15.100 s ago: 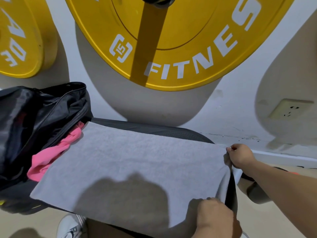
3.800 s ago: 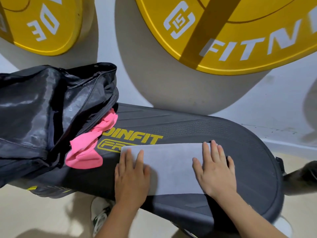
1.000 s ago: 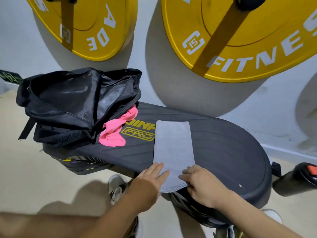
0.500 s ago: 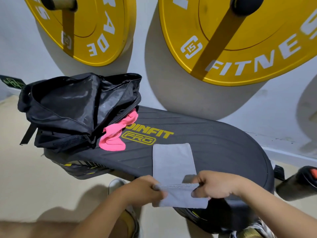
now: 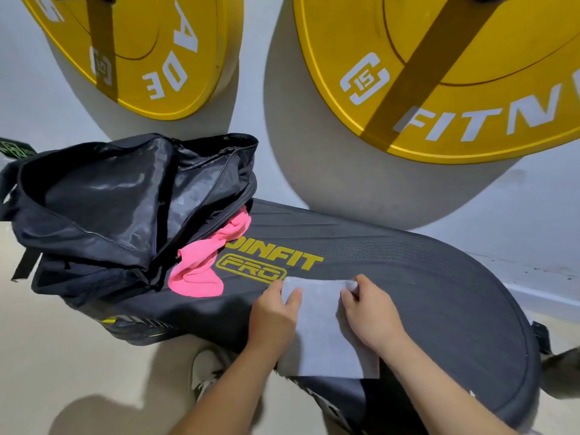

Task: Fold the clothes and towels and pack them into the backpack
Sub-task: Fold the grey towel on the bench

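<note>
Two hands: the left hand and the right hand come up from the bottom edge on bare forearms and meet over the grey towel at lower centre.
Left hand pose: back of the hand up, wrist low, angled toward the upper right of the frame.
Left hand grip: the thumb lies flat on top of the towel's far left corner and the other fingers are curled at its edge, pinching the cloth.
Right hand pose: back of the hand up, knuckles raised, forearm slanting down to the lower right corner.
Right hand grip: fingers bent and bunched on the far right corner, nipping it; how far they go under the cloth I cannot tell.
Towel's place: folded to a narrow strip on the padded bench, its near end hanging over the bench's front edge.
Bench: dark, with yellow lettering just above the towel's far edge.
Backpack: the black backpack sits on the bench at middle left, its mouth gaping open.
Pink cloth: the pink cloth spills from the backpack's mouth onto the bench, well apart from the towel.
Behind: two yellow weight plates hang on the wall across the top.
Below: a shoe on the floor, under the left forearm.
</note>
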